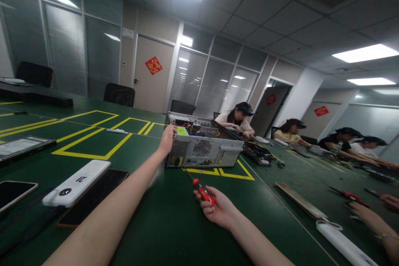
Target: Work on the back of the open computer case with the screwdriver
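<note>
An opened desktop computer case [215, 149] lies on its side on the green table, its rear panel facing me and loose cables showing inside. My left hand [167, 139] grips its near left corner, the fingers bent over the top edge beside a bright green label [182, 131]. In front of the case, my right hand [218, 207] is closed around the red and black handle of a screwdriver [203, 192]. The thin shaft points up and left toward the bottom edge of the rear panel; whether the tip touches the case I cannot tell.
On the left lie a white power bank [77, 182], a dark phone [102, 193], another phone [15, 194] and a hard drive [26, 147]. Black cables [257, 152] are right of the case. A co-worker's hand [363, 212] is at far right; several people sit beyond.
</note>
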`<action>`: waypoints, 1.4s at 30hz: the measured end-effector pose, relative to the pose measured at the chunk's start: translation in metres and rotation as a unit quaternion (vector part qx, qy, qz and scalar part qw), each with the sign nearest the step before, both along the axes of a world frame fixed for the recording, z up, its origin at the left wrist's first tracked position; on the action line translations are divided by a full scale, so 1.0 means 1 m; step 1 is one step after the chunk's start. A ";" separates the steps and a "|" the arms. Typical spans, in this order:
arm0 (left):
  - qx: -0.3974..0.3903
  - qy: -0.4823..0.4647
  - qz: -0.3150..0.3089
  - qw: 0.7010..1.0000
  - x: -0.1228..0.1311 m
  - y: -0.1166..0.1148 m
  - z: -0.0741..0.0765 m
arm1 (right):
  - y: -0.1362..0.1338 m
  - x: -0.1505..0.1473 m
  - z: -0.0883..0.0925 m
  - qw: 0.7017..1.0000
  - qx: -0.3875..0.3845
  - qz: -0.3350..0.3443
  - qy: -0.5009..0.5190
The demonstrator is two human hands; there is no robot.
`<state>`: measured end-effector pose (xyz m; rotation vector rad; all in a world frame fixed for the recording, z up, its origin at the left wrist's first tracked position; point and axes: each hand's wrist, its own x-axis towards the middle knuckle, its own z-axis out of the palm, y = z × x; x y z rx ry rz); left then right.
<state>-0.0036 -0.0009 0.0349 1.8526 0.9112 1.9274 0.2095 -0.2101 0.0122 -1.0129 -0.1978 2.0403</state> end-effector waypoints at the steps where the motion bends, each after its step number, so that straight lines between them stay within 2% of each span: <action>1: -0.001 0.001 0.002 1.000 0.000 0.000 0.000 | 0.000 0.000 0.000 1.000 0.004 0.002 -0.004; 9: 0.006 0.007 0.000 1.000 -0.001 0.001 0.000 | -0.004 -0.004 -0.003 0.995 0.037 0.092 -0.028; 12: 0.007 0.008 0.002 1.000 -0.001 0.000 0.000 | -0.006 -0.007 -0.004 0.991 0.064 0.105 -0.055; 16: 0.013 0.017 0.007 1.000 -0.001 0.001 0.000 | -0.007 -0.010 -0.002 0.978 0.146 0.045 -0.139; 18: 0.016 0.017 0.010 1.000 -0.001 0.001 0.001 | -0.006 -0.009 0.001 0.954 0.212 -0.016 -0.211; 20: 0.017 0.013 0.013 1.000 -0.001 0.001 0.001 | -0.005 -0.005 0.005 0.911 0.283 -0.068 -0.293; 23: 0.021 0.008 0.011 1.000 -0.001 0.000 0.002 | -0.004 0.003 0.012 0.817 0.386 -0.103 -0.416; 26: 0.028 0.005 0.006 1.000 0.000 -0.002 0.003 | -0.006 0.010 0.027 0.734 0.435 -0.133 -0.505; 29: 0.038 -0.003 0.005 0.999 0.000 -0.002 0.003 | -0.012 0.012 0.059 0.655 0.472 -0.171 -0.565; 33: 0.035 -0.002 0.006 0.999 0.000 -0.001 0.003 | -0.021 0.006 0.111 0.535 0.544 -0.153 -0.628; 35: 0.033 -0.002 0.006 0.999 0.000 -0.001 0.003 | -0.022 0.002 0.123 0.487 0.568 -0.148 -0.647; 37: 0.031 -0.002 0.005 1.000 0.000 -0.001 0.003 | -0.018 -0.001 0.120 0.474 0.566 -0.173 -0.652; 38: 0.031 -0.001 0.003 1.000 0.001 -0.001 0.003 | -0.015 -0.002 0.113 0.470 0.561 -0.208 -0.650; 39: 0.029 0.002 0.001 1.000 0.001 -0.001 0.002 | -0.012 -0.001 0.104 0.449 0.563 -0.249 -0.647; 41: 0.026 0.001 0.002 1.000 0.002 0.000 0.001 | -0.005 0.001 0.085 0.372 0.599 -0.296 -0.645; 42: 0.022 -0.002 0.006 1.000 0.002 0.001 0.000 | -0.003 0.003 0.076 0.335 0.622 -0.281 -0.649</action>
